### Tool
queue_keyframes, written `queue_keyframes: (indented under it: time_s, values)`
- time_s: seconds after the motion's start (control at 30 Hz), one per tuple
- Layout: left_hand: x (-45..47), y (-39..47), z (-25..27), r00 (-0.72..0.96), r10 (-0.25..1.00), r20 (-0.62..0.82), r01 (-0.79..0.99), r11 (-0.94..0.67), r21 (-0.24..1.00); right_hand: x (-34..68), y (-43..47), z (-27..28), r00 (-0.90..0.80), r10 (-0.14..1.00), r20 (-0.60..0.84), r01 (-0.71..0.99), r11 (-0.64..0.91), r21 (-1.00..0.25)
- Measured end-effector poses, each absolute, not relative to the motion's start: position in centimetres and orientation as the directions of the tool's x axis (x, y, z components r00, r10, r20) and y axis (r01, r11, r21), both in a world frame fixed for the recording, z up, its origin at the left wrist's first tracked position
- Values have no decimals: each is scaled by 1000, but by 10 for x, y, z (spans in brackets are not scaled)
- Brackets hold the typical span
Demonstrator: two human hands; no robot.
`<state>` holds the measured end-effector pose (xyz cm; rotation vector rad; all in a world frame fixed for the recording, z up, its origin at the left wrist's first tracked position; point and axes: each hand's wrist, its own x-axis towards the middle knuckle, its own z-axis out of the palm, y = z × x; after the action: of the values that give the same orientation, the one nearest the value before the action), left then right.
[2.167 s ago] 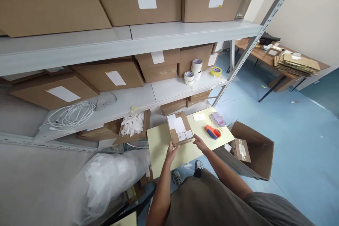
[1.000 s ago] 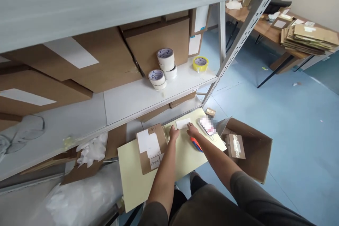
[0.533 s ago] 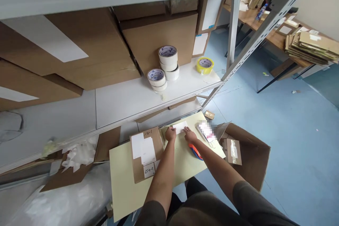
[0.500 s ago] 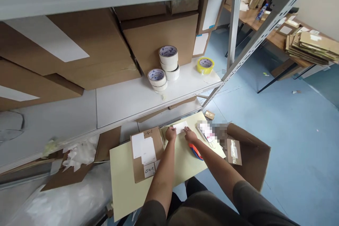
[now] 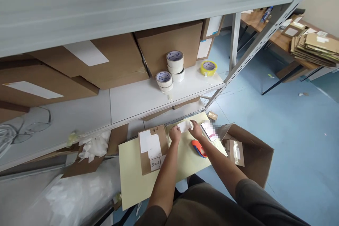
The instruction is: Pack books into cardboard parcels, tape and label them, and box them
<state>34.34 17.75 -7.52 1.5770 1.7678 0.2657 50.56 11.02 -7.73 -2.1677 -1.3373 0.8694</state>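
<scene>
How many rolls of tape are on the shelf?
4. Two white rolls sit stacked by a brown box, a pile of what looks like two sits in front of them, and one yellow roll sits nearer the shelf's end. More may hide behind boxes.

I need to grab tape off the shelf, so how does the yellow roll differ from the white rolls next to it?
The yellow roll is yellow with clear-looking tape and lies alone near the shelf's right end; the white rolls are opaque white, with some stacked on one another, further left. All lie flat on the same shelf, holes facing up.
</scene>
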Motion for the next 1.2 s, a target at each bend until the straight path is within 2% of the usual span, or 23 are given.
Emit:
queue_keyframes:
  time_s: [0.07, 0.13, 0.23, 0.33, 0.4, 0.47, 0.53, 0.63, 0.73, 0.87, 1.03, 1.2]
  values:
    - [343, 178, -66, 54, 919, -391, 716, 237, 656, 501, 108, -67, 203, 950, -237, 685, -311, -659]
    - [344, 179, -57, 116, 903, -414, 611, 263, 746, 496, 108, -58, 171, 963, -209, 696, -269, -665]
    - [344, 184, -44, 268, 872, -410, 366, 301, 880, 492, 112, -45, 336, 917, -215, 581, -381, -719]
    - [343, 193, -33, 327, 894, -306, 246, 232, 941, 496, 118, -33, 466, 836, -290, 291, -454, -842]
    - [343, 202, -29, 370, 892, -261, 275, 163, 948, 502, 118, -25, 446, 827, -343, 21, -393, -919]
    - [343, 211, -28, 467, 836, -287, 309, 150, 939, 509, 116, -19, 392, 839, -377, -226, -310, -924]
    - [342, 220, -28, 565, 746, -351, 338, 179, 924, 519, 110, -15, 358, 841, -405, -367, -272, -889]
    - [340, 232, -29, 645, 634, -427, 398, 197, 896, 538, 101, -11, 368, 811, -454, -410, -297, -863]
    - [335, 241, -27, 668, 591, -451, 445, 169, 880, 556, 94, -13, 385, 798, -464, -392, -313, -865]
    - [336, 248, -20, 660, 591, -464, 483, 139, 865, 562, 88, -20, 448, 761, -469, -407, -293, -865]
    - [347, 247, -17, 637, 615, -464, 485, 149, 862, 549, 85, -28, 590, 632, -503, -500, -204, -842]
    - [357, 239, -19, 629, 648, -430, 438, 162, 884, 552, 81, -28, 622, 602, -500, -520, -160, -839]
